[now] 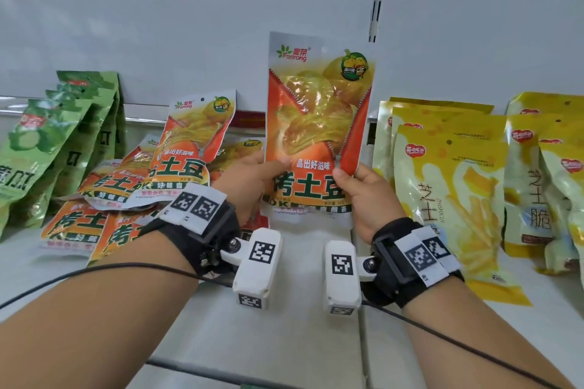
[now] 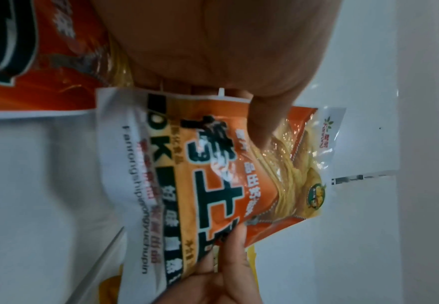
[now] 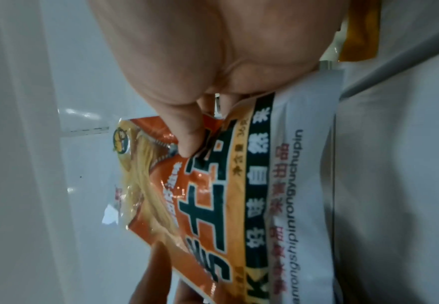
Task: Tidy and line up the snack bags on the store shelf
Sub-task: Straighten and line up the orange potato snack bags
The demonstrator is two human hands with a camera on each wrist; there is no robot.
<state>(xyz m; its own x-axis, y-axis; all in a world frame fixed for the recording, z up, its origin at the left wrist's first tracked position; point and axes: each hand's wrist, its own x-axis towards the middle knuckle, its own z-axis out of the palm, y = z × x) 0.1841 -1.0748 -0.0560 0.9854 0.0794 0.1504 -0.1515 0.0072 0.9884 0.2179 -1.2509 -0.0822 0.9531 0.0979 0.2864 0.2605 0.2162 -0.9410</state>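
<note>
An orange potato-snack bag (image 1: 317, 123) stands upright at the middle of the white shelf (image 1: 300, 309), held by both hands. My left hand (image 1: 249, 180) pinches its left edge, thumb on the front. My right hand (image 1: 363, 189) pinches its right edge the same way. In the left wrist view the orange bag (image 2: 213, 185) shows sideways with my left thumb (image 2: 265, 123) on it; in the right wrist view the same bag (image 3: 226, 195) lies under my right thumb (image 3: 187, 133). Several more orange bags (image 1: 132, 196) lie tumbled in a loose heap to the left.
Green snack bags (image 1: 53, 142) stand in a leaning row at the far left. Yellow cheese-stick bags (image 1: 452, 186) stand in rows at the right. The white back wall (image 1: 189, 41) rises behind. A black cable (image 1: 94, 271) runs from each wrist.
</note>
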